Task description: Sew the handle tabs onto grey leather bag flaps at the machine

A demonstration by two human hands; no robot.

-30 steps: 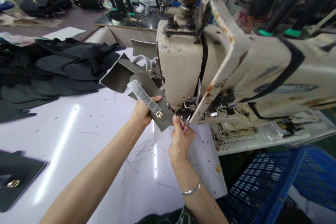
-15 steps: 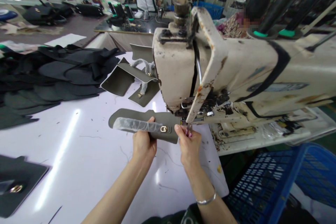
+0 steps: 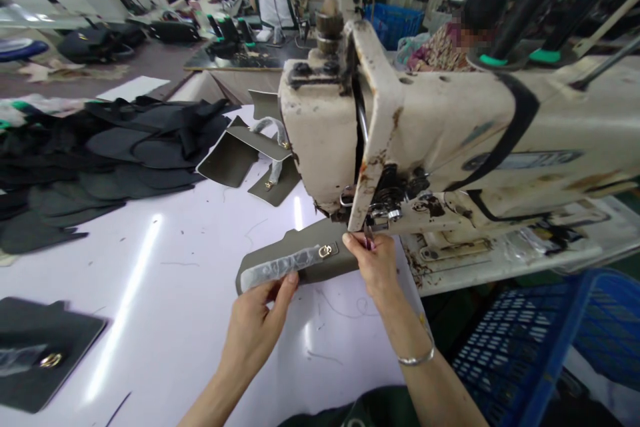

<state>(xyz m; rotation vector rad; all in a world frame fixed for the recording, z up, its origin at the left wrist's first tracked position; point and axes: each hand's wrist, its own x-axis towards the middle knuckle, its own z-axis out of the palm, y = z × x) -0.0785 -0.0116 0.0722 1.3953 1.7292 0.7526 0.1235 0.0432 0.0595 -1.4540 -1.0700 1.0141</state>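
Note:
A dark olive panel (image 3: 310, 237) lies tilted on the white table, its right end by the foot of the sewing machine (image 3: 320, 140). On it is a plastic-wrapped strap (image 3: 280, 265) with a gold buckle (image 3: 325, 251). My left hand (image 3: 263, 317) pinches the panel's lower edge near the strap, thumb on top. My right hand (image 3: 375, 263) has thumb and forefinger at the panel's right end, just below the machine head, and small pink-handled scissors (image 3: 369, 239) sit in its curled fingers, partly hidden.
Dark cut pieces (image 3: 145, 140) are heaped at the left, more olive parts (image 3: 233, 157) lie behind the panel. Another buckled panel (image 3: 45, 347) is at lower left. A blue basket (image 3: 540, 347) stands at lower right. A person (image 3: 450, 47) sits beyond the machine.
The panel has turned, its left end swinging down and its right end moving right. My left hand has shifted toward its lower edge; my right hand has moved slightly right.

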